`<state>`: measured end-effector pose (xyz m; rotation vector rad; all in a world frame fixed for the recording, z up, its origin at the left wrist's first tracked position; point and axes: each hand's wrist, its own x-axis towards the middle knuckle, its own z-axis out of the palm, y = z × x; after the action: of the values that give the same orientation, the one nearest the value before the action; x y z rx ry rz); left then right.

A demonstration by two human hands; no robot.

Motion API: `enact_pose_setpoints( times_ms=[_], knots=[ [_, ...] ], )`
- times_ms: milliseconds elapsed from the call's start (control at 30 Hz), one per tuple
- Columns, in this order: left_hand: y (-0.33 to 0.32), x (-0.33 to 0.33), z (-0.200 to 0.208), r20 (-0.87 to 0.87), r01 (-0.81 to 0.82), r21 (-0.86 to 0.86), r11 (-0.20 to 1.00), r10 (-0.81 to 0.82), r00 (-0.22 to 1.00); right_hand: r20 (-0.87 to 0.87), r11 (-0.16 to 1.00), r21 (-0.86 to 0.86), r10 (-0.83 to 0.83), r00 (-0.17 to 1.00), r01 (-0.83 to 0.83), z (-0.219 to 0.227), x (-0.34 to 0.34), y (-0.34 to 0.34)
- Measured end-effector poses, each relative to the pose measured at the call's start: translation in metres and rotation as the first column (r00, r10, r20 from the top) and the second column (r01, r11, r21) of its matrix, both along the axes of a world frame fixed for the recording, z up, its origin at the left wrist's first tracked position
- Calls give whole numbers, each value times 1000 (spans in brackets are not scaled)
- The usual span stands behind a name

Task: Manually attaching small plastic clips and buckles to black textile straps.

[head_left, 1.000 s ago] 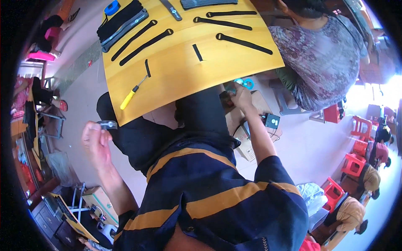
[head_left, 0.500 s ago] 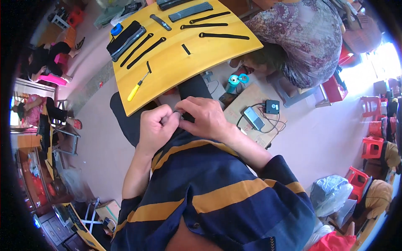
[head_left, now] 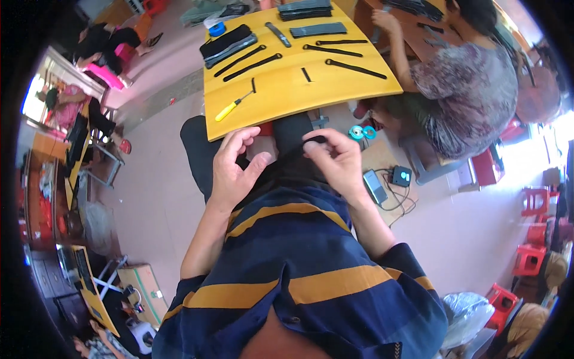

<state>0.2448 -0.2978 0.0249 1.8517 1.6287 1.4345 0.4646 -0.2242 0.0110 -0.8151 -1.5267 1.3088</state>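
Over my lap, my left hand (head_left: 236,167) is open, its fingers and thumb apart with nothing between them. To its right, my right hand (head_left: 338,160) pinches a small black strap (head_left: 315,140) between thumb and fingers; most of it is hidden. Just beyond both hands is a yellow tabletop (head_left: 281,99). A yellow-handled tool with a thin metal shaft (head_left: 227,111) lies near its left front. Short black strips (head_left: 306,75) and several black straps with looped ends (head_left: 356,68) are spread across the board.
Stacked black straps (head_left: 227,43) and a grey bundle (head_left: 318,29) lie farther back, with a blue roll (head_left: 217,29). At right sits another person (head_left: 466,90). Below them are a turquoise-lidded cup (head_left: 357,133) and a cabled device (head_left: 375,185) on cardboard.
My hands were together over my lap; now they are apart, the left one opened. The black strap in my right fingers has come into sight. The view has shifted, so the table appears farther right.
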Motion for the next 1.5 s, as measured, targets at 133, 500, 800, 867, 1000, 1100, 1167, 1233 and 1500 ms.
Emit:
enact_pose_setpoints(
  times_ms=[133,500,800,867,1000,1100,1167,1233,1500],
  knots=[
    [-9,-17,-27,445,155,-240,958,-33,895,-317,976,-200,12,948,-80,-7,-4,19],
    [24,-46,-16,632,263,-456,850,101,768,-232,961,-275,-72,970,6,-24,-19,74],
    [87,-85,-19,582,223,-510,831,143,801,-7,984,-160,-86,996,84,-32,-32,141],
    [104,-95,-21,517,142,-568,811,216,828,24,984,-160,-76,997,79,-31,-39,158],
    [137,-116,-36,492,107,-564,819,230,840,155,991,-122,-40,987,59,-39,-45,197],
    [163,-125,-38,487,111,-583,805,237,840,188,989,-142,-7,982,34,-48,-50,225],
    [180,-131,-38,401,75,-620,781,233,886,269,993,-116,1,963,32,-52,-56,241],
    [196,-138,-44,377,36,-633,774,267,887,285,994,-111,12,958,21,-58,-61,254],
    [224,-148,-57,234,-82,-645,760,298,925,398,981,-139,-69,915,134,-74,-70,276]
  ],
)
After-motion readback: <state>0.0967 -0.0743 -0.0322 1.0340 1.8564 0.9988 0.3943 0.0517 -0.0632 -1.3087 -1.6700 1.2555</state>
